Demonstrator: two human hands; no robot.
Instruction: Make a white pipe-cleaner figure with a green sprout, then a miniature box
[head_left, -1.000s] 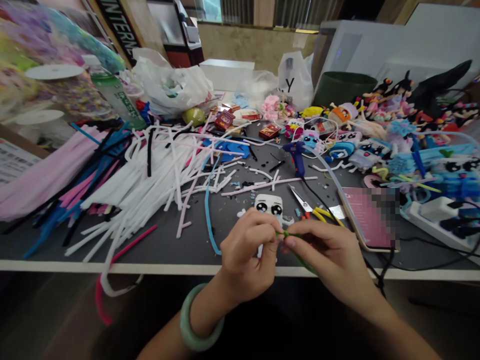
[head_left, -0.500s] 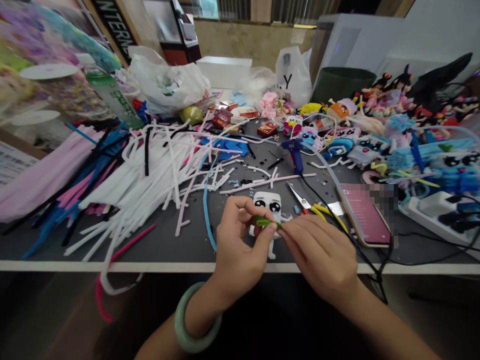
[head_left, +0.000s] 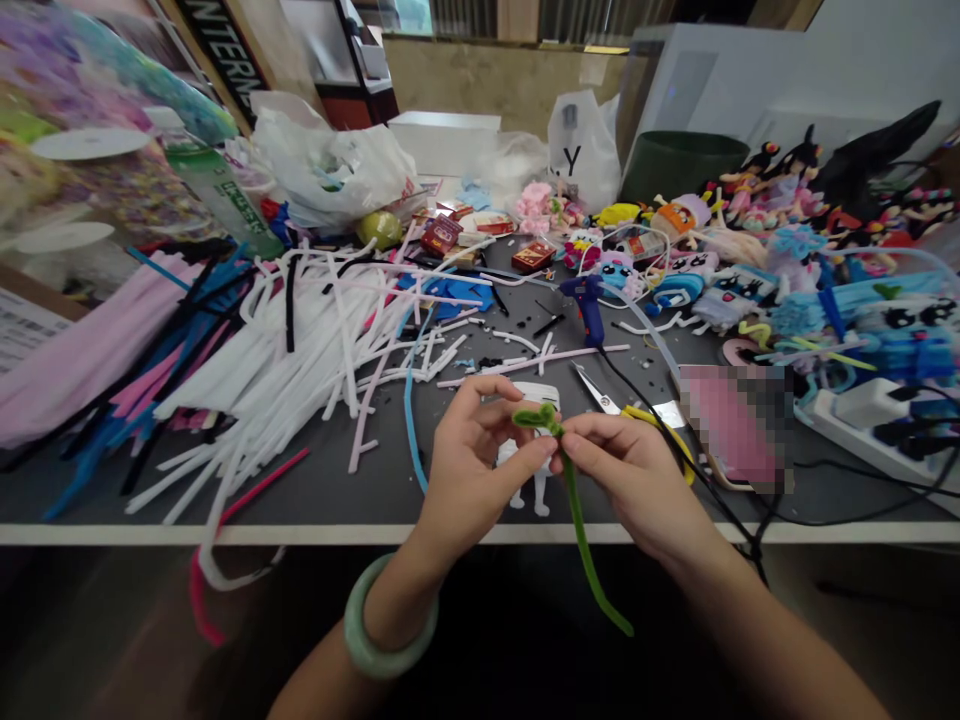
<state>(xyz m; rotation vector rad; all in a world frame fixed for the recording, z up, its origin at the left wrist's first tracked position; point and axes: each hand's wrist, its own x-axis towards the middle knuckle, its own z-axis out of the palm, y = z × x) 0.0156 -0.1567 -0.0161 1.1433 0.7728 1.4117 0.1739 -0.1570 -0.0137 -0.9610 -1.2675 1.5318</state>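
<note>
A green fuzzy stem [head_left: 581, 535] is bent into small loops at its top, and its long tail hangs down past the table's front edge. My left hand [head_left: 476, 465] pinches the looped part from the left with thumb and fingers. From the right, my right hand [head_left: 630, 475] grips the same stem just below the loops. Behind my hands a white fuzzy figure [head_left: 540, 392] lies on the table, its face mostly hidden by my fingers and the green loops; its legs show below. Scissors [head_left: 637, 412] with yellow handles lie open right of it.
White stems [head_left: 277, 350] are heaped at the left, beside pink, blue and black ones. A blue glue gun [head_left: 589, 310] lies behind the scissors. At the right are a phone [head_left: 731, 425], a power strip [head_left: 862, 420], cables and several fuzzy figures.
The green stem has turned so its loops and long hanging tail now show. My right hand has shifted slightly and its fingers have changed their hold. The white figure's face is more covered.
</note>
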